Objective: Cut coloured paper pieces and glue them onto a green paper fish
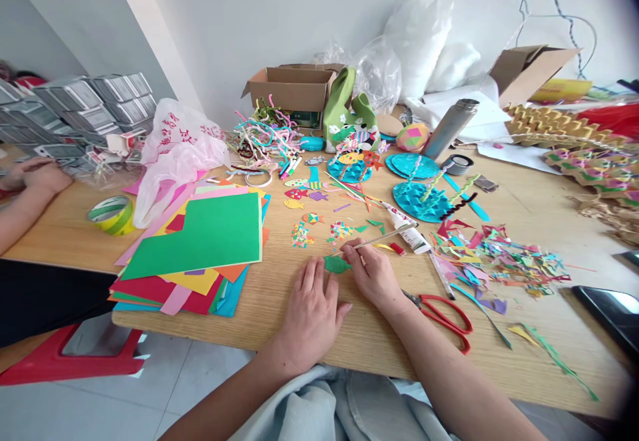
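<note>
My right hand (372, 275) is closed around a thin pencil-like stick (384, 236), its tip down at a small green paper piece (337, 264). My left hand (313, 308) lies flat on the table, fingers stretched out, the fingertips beside the green piece's left edge. Beyond my hands are two patches of tiny paper bits (301, 235) and several paper fish (294, 204). A white glue tube (410, 231) lies past my right hand. Red-handled scissors (446, 318) rest by my right forearm.
Coloured paper sheets (214, 235) are stacked at left, near yellow tape (110, 215). Paper scraps (499, 258) spread at right, with a phone (609, 314) at the edge. Blue discs (422, 200) and a metal flask (453, 128) stand behind. Another person's hands (37, 176) are at far left.
</note>
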Demonstrator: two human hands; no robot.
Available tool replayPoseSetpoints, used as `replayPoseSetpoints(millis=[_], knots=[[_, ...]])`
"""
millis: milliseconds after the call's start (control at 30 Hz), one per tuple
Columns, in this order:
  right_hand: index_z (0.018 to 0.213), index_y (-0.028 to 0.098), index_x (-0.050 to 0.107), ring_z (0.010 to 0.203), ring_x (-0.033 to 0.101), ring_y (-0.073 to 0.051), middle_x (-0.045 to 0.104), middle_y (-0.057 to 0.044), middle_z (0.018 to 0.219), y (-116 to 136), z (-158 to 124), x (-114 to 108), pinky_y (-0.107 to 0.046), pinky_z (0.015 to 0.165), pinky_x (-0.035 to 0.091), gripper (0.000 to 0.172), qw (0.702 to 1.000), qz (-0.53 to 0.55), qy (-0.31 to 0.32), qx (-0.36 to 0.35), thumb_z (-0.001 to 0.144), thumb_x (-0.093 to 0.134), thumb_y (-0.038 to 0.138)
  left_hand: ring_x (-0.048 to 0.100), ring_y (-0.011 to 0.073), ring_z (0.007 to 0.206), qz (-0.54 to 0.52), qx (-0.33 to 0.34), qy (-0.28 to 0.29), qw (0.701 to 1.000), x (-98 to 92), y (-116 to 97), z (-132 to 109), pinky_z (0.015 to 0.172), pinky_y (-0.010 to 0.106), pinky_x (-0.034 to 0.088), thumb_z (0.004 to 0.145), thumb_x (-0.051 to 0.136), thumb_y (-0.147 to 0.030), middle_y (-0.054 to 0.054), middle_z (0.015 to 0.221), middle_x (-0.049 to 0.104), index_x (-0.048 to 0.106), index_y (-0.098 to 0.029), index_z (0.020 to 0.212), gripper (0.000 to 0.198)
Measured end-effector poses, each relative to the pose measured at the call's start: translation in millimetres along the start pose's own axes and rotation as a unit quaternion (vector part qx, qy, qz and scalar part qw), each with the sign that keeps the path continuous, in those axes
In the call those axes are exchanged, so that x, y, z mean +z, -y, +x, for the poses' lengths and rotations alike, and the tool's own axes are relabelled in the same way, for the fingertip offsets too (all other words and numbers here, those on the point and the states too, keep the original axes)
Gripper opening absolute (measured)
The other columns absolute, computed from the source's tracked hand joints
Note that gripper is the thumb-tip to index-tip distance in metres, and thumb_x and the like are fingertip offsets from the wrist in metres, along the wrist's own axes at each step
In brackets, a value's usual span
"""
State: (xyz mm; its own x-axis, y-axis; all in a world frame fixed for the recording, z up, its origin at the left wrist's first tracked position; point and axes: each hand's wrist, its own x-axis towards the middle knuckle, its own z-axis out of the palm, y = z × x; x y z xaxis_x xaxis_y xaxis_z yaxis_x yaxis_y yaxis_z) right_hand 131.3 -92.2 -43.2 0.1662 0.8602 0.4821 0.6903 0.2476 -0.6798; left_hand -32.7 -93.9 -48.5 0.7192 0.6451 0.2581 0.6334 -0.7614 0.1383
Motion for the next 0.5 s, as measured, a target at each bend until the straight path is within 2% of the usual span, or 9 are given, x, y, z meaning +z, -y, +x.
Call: replayPoseSetpoints(millis=[500], knots=[[0.079, 0.019, 0.055, 0.066, 0.06, -0.013, 0.063, -0.003, 0.075, 0.6, -0.1, 1.3, -0.024, 0.062, 0.046, 0.022, 1.0, 0.003, -0.002, -0.017, 0.095, 0.042, 0.026, 0.037, 0.0343, 0.132, -0.004, 0.001, -0.008, 1.0, 1.8, 1.2, -0.5, 0.106, 0.05, 0.035, 0.085, 0.055, -0.041, 0.023, 0.135, 0.048, 0.054, -0.009, 0.116, 0.044]])
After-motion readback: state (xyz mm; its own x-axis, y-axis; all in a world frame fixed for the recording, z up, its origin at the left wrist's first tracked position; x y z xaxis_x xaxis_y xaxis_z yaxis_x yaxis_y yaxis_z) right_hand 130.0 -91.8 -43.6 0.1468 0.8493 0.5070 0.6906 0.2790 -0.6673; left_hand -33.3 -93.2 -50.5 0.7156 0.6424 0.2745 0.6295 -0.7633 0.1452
